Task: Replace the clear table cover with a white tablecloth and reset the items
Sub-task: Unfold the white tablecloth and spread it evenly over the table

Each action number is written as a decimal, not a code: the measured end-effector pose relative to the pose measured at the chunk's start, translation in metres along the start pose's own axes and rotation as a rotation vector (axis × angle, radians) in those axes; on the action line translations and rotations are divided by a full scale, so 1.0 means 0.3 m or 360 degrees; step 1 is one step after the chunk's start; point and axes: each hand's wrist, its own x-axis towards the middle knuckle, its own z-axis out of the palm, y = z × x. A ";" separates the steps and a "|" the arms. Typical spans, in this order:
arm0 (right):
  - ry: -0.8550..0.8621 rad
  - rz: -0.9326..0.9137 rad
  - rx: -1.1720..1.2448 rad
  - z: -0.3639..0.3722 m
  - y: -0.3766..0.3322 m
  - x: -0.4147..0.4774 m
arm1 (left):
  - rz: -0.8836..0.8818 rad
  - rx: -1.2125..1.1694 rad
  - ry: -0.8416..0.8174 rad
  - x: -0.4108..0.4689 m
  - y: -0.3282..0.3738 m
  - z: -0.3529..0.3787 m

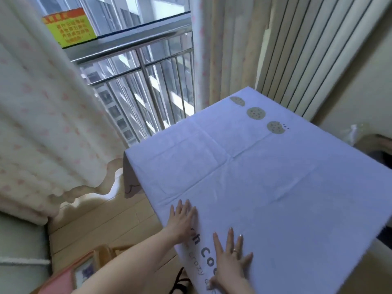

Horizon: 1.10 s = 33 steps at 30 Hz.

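Nearest, the right hand, fingers spread flat, and the left hand, equally flat, press the white fabric tablecloth printed with cookies and dark lettering; neither grips anything. The cloth lies fully spread, creased along its folds. Smoothing seems under way; next, the items need setting back. No container stands on it; a blurred clear object lies beyond its right edge.

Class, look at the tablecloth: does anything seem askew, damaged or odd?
No tear or spill shows. The white tablecloth lies flat, but fold creases cross its middle. The left hand and right hand press flat near its edge.
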 end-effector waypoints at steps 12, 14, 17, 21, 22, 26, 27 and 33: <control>0.0585 0.0340 0.0411 -0.011 -0.097 -0.006 | 0.0304 0.0263 0.0024 0.122 -0.159 -0.005; 0.0435 0.0407 0.0368 0.005 -0.098 -0.009 | 0.0231 0.0307 -0.0016 0.120 -0.159 -0.014; 0.0106 0.0351 0.0329 0.022 -0.086 -0.029 | 0.0300 0.0305 0.0011 0.111 -0.152 0.012; 0.0096 0.0365 0.0370 0.015 -0.088 -0.030 | 0.0276 0.0193 -0.0030 0.107 -0.140 -0.007; 0.0086 0.0372 0.0378 0.014 -0.092 -0.030 | 0.0281 0.0181 -0.0039 0.117 -0.145 -0.007; 0.0089 0.0433 0.0346 0.010 -0.100 -0.052 | 0.0325 0.0196 0.0041 0.122 -0.154 0.008; 0.0084 0.0438 0.0336 0.006 -0.105 -0.054 | 0.0340 0.0210 0.0072 0.123 -0.156 0.010; 0.0126 0.0467 0.0469 0.002 -0.108 -0.058 | 0.0497 0.0348 0.0091 0.154 -0.203 0.018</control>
